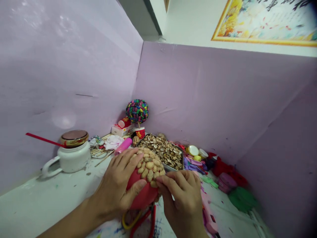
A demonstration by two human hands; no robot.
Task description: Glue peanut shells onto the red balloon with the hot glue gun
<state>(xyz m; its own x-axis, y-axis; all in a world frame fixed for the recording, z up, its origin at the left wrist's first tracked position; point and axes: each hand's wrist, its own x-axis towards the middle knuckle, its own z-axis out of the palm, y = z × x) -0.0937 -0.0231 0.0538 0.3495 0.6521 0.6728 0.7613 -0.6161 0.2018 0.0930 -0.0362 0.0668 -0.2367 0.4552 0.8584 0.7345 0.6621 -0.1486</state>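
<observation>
A red ball, possibly a balloon, is partly covered with peanut shells laid close together over its upper side. My left hand curves around its left side, thumb across the bare red surface and fingers over the top. At the right edge of the shell patch, my right hand pinches at a peanut shell against the ball; its fingertips cover part of that spot. Beneath the ball are red-handled scissors or pliers and a yellow ring-like piece, partly hidden.
Behind the ball stands a metal tray of loose shells. A colourful ball on a stick rises from a red cup. A white lidded mug stands left; a pink glue gun and coloured bundles lie right.
</observation>
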